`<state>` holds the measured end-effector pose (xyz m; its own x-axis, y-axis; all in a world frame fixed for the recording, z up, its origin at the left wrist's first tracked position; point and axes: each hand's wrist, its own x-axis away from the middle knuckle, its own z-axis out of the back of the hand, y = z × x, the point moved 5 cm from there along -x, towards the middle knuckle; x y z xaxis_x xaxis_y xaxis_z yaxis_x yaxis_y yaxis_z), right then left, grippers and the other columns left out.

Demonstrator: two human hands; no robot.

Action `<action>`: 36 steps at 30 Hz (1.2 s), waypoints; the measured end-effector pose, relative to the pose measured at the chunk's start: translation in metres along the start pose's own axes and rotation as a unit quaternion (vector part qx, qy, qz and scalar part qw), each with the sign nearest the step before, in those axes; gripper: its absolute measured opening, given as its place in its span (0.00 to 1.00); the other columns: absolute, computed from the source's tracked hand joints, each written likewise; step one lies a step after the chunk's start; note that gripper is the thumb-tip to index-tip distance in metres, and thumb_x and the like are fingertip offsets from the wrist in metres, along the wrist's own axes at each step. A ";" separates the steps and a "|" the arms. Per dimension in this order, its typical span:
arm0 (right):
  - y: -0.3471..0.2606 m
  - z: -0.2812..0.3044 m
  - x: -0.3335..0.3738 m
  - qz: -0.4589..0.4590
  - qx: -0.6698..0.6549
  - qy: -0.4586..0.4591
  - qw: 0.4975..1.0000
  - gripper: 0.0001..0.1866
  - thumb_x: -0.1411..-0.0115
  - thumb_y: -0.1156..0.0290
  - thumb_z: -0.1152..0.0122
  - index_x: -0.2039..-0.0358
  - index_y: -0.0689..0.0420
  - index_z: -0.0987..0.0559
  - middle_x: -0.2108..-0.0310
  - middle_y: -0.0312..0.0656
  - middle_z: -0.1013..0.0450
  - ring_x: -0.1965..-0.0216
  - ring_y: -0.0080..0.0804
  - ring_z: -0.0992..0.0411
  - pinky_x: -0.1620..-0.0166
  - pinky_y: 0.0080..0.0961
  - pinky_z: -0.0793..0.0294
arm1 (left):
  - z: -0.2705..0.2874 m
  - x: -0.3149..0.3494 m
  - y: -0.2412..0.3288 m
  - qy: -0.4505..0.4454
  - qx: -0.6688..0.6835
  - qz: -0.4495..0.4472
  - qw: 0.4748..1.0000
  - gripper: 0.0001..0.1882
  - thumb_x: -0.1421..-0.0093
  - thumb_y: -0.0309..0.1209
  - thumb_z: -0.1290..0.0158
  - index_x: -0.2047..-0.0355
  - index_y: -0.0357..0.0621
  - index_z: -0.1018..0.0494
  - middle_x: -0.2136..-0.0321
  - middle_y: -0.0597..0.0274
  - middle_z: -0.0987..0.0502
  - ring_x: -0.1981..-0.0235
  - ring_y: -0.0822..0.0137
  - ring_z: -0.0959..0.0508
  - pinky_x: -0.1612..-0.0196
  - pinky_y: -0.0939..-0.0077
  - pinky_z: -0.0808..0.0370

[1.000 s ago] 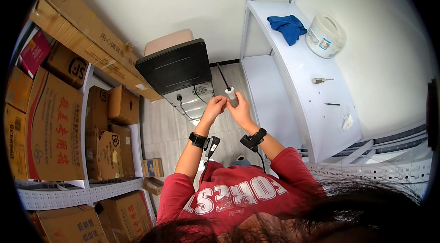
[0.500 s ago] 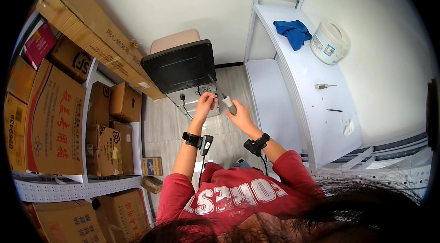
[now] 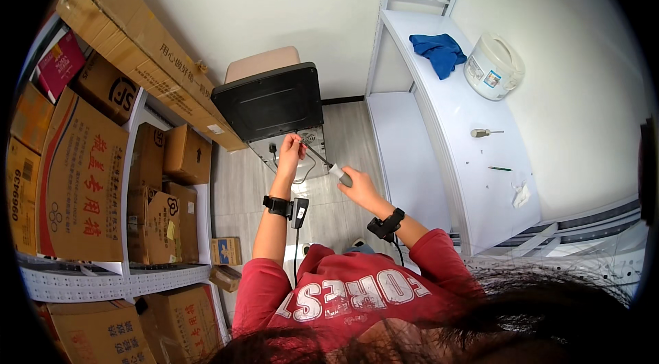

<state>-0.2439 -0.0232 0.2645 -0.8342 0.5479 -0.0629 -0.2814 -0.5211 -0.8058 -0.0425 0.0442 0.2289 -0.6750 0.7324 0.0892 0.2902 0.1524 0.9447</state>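
Note:
My right hand [image 3: 360,187] is closed round the grey handle of a screwdriver [image 3: 339,173]. Its dark shaft slants up and left toward my left hand [image 3: 291,150]. Pinched together, the left fingers meet near the shaft's tip; what they hold, if anything, is too small to make out. Both hands are in front of a boxy appliance [image 3: 266,150] with a metal back, a fan grille and a cable. A black panel [image 3: 269,100] tilts above that metal back, just beyond my left fingertips.
To the right, a white shelf [image 3: 472,178] carries a blue cloth [image 3: 439,53], a white rice cooker [image 3: 494,67], another screwdriver [image 3: 486,132], a green pen-like tool [image 3: 500,168] and small bits. Cardboard boxes [image 3: 86,178] fill the left rack; a long carton [image 3: 147,55] leans beside the appliance.
My left hand has moved slightly left and up toward the metal back. The right hand has lowered a little, and the screwdriver now slants more to the left.

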 end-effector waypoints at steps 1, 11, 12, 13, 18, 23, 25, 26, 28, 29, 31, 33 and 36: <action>-0.002 0.000 0.000 0.002 0.000 -0.004 1.000 0.17 0.57 0.70 0.41 0.65 0.60 0.30 0.75 0.53 0.30 0.71 0.50 0.31 0.69 0.37 0.32 | 0.001 0.000 0.000 -0.001 -0.001 0.001 1.000 0.05 0.41 0.26 0.66 0.71 0.45 0.39 0.80 0.65 0.32 0.83 0.79 0.37 0.81 0.86 0.40; 0.000 0.001 0.000 0.014 -0.005 -0.008 1.000 0.17 0.56 0.69 0.41 0.65 0.61 0.30 0.74 0.53 0.30 0.71 0.50 0.31 0.69 0.36 0.32 | -0.009 0.001 0.004 -0.018 0.004 -0.001 1.000 0.06 0.40 0.27 0.68 0.71 0.45 0.40 0.78 0.63 0.31 0.83 0.79 0.37 0.80 0.87 0.40; 0.000 0.000 0.000 0.022 -0.006 -0.005 1.000 0.17 0.56 0.69 0.41 0.65 0.61 0.30 0.74 0.53 0.30 0.71 0.50 0.31 0.69 0.36 0.32 | -0.009 0.001 0.004 -0.022 0.004 -0.005 1.000 0.06 0.40 0.26 0.68 0.71 0.45 0.40 0.78 0.63 0.31 0.83 0.79 0.37 0.80 0.87 0.40; 0.002 -0.001 0.000 0.018 -0.009 -0.007 1.000 0.17 0.56 0.69 0.41 0.65 0.61 0.29 0.74 0.53 0.30 0.71 0.50 0.31 0.69 0.37 0.32 | -0.009 0.001 0.005 -0.027 0.004 -0.008 1.000 0.07 0.40 0.26 0.68 0.71 0.45 0.40 0.78 0.63 0.31 0.83 0.79 0.37 0.80 0.87 0.40; 0.001 -0.001 0.000 0.006 -0.011 -0.014 1.000 0.17 0.56 0.68 0.41 0.65 0.61 0.29 0.75 0.54 0.30 0.71 0.51 0.31 0.69 0.37 0.32 | -0.009 0.001 0.006 -0.024 0.019 -0.007 1.000 0.07 0.40 0.26 0.68 0.72 0.46 0.40 0.78 0.64 0.31 0.83 0.80 0.37 0.80 0.87 0.40; 0.002 0.000 0.001 0.002 -0.016 -0.012 1.000 0.18 0.56 0.68 0.41 0.64 0.61 0.29 0.75 0.54 0.30 0.72 0.51 0.31 0.69 0.37 0.32 | -0.012 0.001 0.008 -0.022 -0.002 -0.023 0.999 0.06 0.40 0.26 0.67 0.72 0.46 0.40 0.79 0.65 0.32 0.83 0.80 0.37 0.80 0.87 0.41; 0.002 0.001 0.001 0.000 -0.013 -0.019 1.000 0.17 0.56 0.68 0.42 0.64 0.61 0.29 0.76 0.54 0.30 0.72 0.51 0.31 0.69 0.37 0.32 | -0.011 0.001 0.007 -0.024 -0.018 -0.029 0.999 0.06 0.40 0.26 0.66 0.72 0.46 0.40 0.81 0.67 0.33 0.84 0.79 0.38 0.81 0.87 0.41; 0.002 0.001 0.001 -0.001 -0.007 -0.022 1.000 0.17 0.56 0.68 0.42 0.65 0.61 0.29 0.76 0.54 0.30 0.72 0.51 0.31 0.69 0.37 0.32 | -0.009 0.000 0.005 -0.024 -0.051 -0.023 0.998 0.06 0.40 0.27 0.66 0.72 0.46 0.39 0.81 0.66 0.32 0.85 0.79 0.38 0.81 0.87 0.41; 0.003 0.002 0.002 0.001 0.002 -0.025 1.000 0.17 0.56 0.68 0.42 0.65 0.62 0.29 0.76 0.54 0.30 0.72 0.51 0.31 0.69 0.37 0.32 | -0.003 -0.001 0.001 -0.024 -0.118 -0.010 0.993 0.06 0.40 0.27 0.65 0.73 0.45 0.39 0.81 0.65 0.32 0.85 0.79 0.38 0.82 0.87 0.41; 0.002 0.003 0.002 0.005 0.006 -0.025 1.000 0.16 0.56 0.69 0.42 0.65 0.62 0.29 0.76 0.54 0.30 0.73 0.51 0.31 0.70 0.38 0.32 | -0.002 -0.001 -0.001 -0.018 -0.162 -0.027 0.986 0.06 0.40 0.27 0.65 0.73 0.45 0.39 0.82 0.65 0.32 0.85 0.78 0.38 0.82 0.86 0.40; 0.003 0.002 0.003 -0.003 0.018 -0.036 0.999 0.16 0.56 0.69 0.43 0.66 0.62 0.29 0.77 0.54 0.30 0.73 0.51 0.31 0.70 0.38 0.32 | 0.000 -0.001 -0.003 -0.006 -0.249 -0.060 0.967 0.07 0.40 0.28 0.64 0.73 0.43 0.38 0.83 0.65 0.33 0.85 0.77 0.36 0.82 0.84 0.38; 0.006 -0.002 0.004 -0.025 0.031 -0.060 0.997 0.15 0.56 0.70 0.43 0.66 0.62 0.29 0.77 0.54 0.30 0.73 0.51 0.31 0.70 0.38 0.32 | 0.002 -0.001 -0.008 0.018 -0.324 -0.091 0.942 0.07 0.40 0.29 0.63 0.73 0.41 0.38 0.83 0.62 0.30 0.85 0.74 0.33 0.80 0.80 0.36; 0.003 -0.006 0.008 -0.028 0.032 -0.063 0.997 0.15 0.56 0.70 0.43 0.67 0.62 0.29 0.77 0.54 0.30 0.74 0.51 0.31 0.69 0.38 0.32 | 0.010 0.001 -0.018 0.033 -0.412 -0.119 0.903 0.08 0.40 0.30 0.63 0.72 0.40 0.37 0.82 0.59 0.29 0.83 0.70 0.30 0.78 0.76 0.34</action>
<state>-0.2483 -0.0169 0.2584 -0.8682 0.4926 0.0601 -0.3565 -0.5348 -0.7661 -0.0417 0.0494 0.2092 -0.6990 0.6984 -0.1535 -0.4523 -0.2656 0.8514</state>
